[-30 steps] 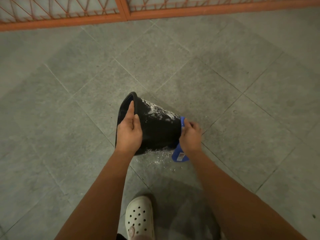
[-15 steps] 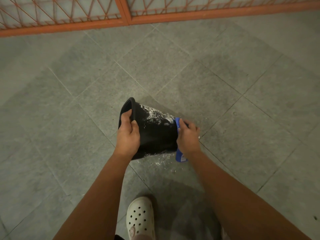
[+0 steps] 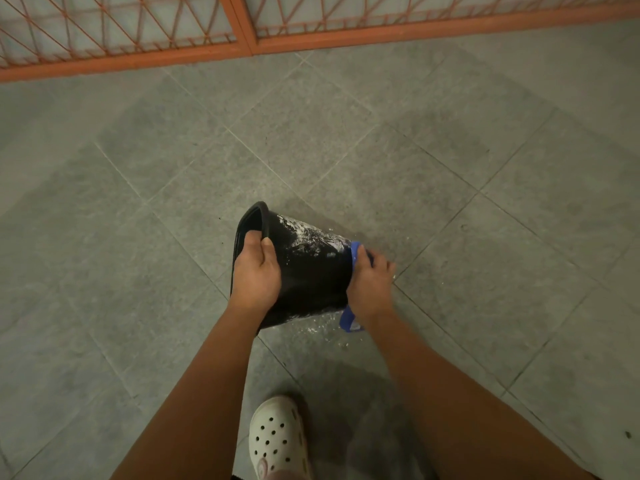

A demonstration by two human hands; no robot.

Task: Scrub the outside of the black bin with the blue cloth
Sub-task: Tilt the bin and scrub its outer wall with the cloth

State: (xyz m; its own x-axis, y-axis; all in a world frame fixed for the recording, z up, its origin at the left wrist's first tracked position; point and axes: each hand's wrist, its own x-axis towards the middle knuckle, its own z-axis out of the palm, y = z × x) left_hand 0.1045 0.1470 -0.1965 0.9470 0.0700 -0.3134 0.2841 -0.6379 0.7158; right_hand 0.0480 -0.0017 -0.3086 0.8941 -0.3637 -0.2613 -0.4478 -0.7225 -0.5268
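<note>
The black bin [image 3: 308,271] lies tilted on its side on the tiled floor, mouth to the left, with white suds on its upper wall. My left hand [image 3: 254,275] grips its rim, fingers hooked inside the mouth and thumb on the outer wall. My right hand [image 3: 370,282] holds the blue cloth [image 3: 349,318] against the bin's base end; blue shows above and below the hand, the rest of the cloth is hidden under it.
An orange metal gate [image 3: 242,36] with lattice bars runs along the top. Grey floor tiles [image 3: 485,237] spread all around, with wet suds under the bin. My foot in a white perforated clog [image 3: 277,441] stands just below the bin.
My left hand has shifted from lying on the bin's outer wall to hooking over the rim. My right hand with the cloth has stayed at the base end, moving only slightly.
</note>
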